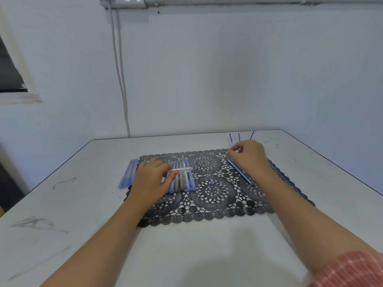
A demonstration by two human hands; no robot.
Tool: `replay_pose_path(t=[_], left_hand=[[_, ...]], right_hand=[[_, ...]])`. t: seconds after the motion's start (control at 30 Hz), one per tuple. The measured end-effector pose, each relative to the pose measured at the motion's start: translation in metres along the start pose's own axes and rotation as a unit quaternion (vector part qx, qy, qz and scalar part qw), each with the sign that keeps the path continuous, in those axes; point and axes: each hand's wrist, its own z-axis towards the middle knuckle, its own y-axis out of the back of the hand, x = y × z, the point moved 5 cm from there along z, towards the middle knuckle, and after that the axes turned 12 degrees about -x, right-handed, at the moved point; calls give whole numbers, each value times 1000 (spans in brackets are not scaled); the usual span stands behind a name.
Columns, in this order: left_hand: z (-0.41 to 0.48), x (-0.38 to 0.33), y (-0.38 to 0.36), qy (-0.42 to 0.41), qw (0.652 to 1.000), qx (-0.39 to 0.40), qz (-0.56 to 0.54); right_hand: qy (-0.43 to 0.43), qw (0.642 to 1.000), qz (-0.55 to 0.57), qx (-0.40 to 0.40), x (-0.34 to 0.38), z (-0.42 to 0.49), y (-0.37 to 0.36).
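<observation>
**Hand Positions at the Pen Work Area**

1. A pink ribbed sleeve (352,270) covers the right upper arm at the near edge of the view. Both bare forearms extend forward over the white scuffed table (186,255).

2. A black perforated lace-pattern placemat (207,216) lies flat on the table. A small pale blue cap-shaped piece (211,181) rests near its middle, apart from both hands.

3. Left hand (152,177): positioned over the left part of the placemat. The thumb and forefinger pinch one end of a slim white pen barrel (182,169); the remaining fingers are curled. The barrel lies level and points to the right, held just above a row of blue and grey capped pens (186,181). The row lies side by side across the left part of the placemat, and the hand hides part of it.

4. Right hand (249,155): positioned at the far right corner of the placemat, knuckles up, fingers curled inward. The thumb and forefinger tips meet at its left side. Whether they grip anything cannot be determined.

5. Thin blue ink refills (240,172) lie diagonally on the placemat, partly under the right hand. Further thin blue rods (239,137) project beyond the hand toward the far table edge.

6. A white cable (120,79) runs down the grey wall behind the table.
</observation>
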Motion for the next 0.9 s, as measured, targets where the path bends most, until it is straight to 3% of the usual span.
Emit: replay_pose_path(t=[0.13, 0.3, 0.53, 0.9], left_hand=[[-2, 0, 0, 6, 1000, 0, 2], [-1, 1, -1, 1, 1000, -3, 3], [0, 3, -3, -9, 1000, -3, 4], [3, 0, -2, -15, 1000, 4, 13]], right_hand=[[-53, 997, 55, -5, -4, 27, 3], [-70, 998, 5, 5, -17, 66, -9], [-82, 986, -119, 81, -45, 92, -46], [-80, 977, -159, 114, -43, 96, -58]])
